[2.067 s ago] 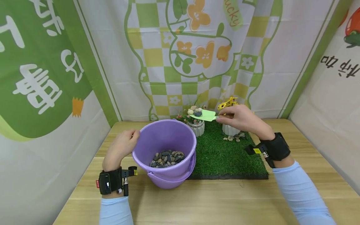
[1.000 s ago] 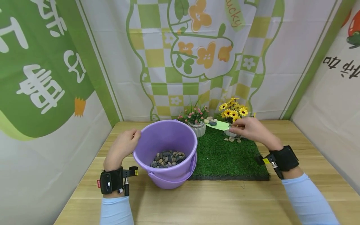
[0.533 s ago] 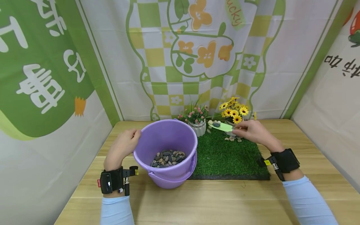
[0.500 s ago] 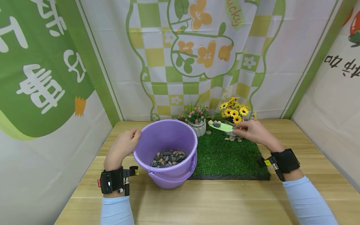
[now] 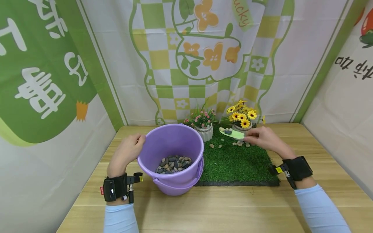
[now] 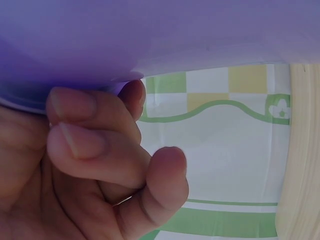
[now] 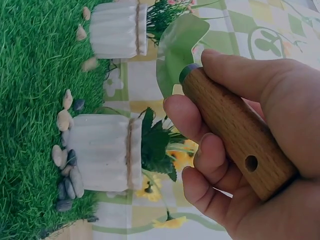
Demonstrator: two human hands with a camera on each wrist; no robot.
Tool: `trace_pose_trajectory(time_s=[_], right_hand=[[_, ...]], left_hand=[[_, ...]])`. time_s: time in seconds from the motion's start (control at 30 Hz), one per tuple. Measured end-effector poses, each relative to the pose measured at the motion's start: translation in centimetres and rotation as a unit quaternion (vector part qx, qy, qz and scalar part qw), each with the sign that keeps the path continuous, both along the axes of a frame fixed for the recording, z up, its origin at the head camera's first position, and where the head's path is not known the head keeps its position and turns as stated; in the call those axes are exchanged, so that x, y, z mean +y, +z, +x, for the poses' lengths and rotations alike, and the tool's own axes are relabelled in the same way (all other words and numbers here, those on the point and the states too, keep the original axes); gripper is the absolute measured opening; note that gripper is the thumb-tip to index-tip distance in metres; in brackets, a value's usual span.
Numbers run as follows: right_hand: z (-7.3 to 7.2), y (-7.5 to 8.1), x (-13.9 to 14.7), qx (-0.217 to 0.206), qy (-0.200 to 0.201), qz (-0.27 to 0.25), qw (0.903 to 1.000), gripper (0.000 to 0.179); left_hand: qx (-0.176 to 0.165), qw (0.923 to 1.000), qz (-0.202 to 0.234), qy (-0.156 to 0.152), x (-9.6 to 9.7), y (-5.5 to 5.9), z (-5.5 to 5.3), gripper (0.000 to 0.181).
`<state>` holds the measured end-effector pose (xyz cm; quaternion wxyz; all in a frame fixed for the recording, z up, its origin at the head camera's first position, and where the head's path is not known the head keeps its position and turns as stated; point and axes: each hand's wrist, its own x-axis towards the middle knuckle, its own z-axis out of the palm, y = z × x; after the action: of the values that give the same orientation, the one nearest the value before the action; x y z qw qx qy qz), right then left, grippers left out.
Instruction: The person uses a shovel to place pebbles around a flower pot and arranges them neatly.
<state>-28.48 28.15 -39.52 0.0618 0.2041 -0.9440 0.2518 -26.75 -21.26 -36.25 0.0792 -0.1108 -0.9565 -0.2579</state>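
Observation:
My left hand (image 5: 126,150) grips the rim of a purple bucket (image 5: 175,186) at its left side. Grey and tan pebbles (image 5: 175,164) cover the bucket's bottom. My right hand (image 5: 263,141) holds a garden trowel (image 5: 237,135) by its wooden handle (image 7: 235,135), the fingers wrapped round it. Several pebbles (image 5: 227,131) lie toward the tip of its light green blade, which hovers over the turf in front of the yellow-flower pot (image 7: 100,152). A few loose pebbles (image 5: 211,146) rest on the artificial turf (image 5: 233,168) between the two pots.
A white pot (image 5: 205,133) of pink flowers stands behind the bucket's right edge. Pebbles (image 7: 65,157) line the base of the yellow-flower pot. The wooden table (image 5: 204,210) extends around the turf, with a printed curtain (image 5: 163,58) behind.
The trowel has moved right and lower, from over the pink flowers to before the yellow-flower pot. A few pebbles have dropped from its blade onto the turf. The left hand and bucket stay put.

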Motion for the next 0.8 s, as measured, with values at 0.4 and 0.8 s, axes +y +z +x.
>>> trace_pose_trajectory(time_s=[0.4, 0.8], right_hand=[[-0.6, -1.1, 0.8, -0.016, 0.01, -0.005, 0.9998, 0.016], [-1.1, -2.7, 1.2, -0.051, 0.002, -0.013, 0.9986, 0.027]], left_hand=[[-0.001, 1.0, 0.001, -0.005, 0.0, 0.1, 0.1, 0.043], [-0.009, 0.9999, 0.006, -0.002, 0.1, 0.1, 0.1, 0.045]])
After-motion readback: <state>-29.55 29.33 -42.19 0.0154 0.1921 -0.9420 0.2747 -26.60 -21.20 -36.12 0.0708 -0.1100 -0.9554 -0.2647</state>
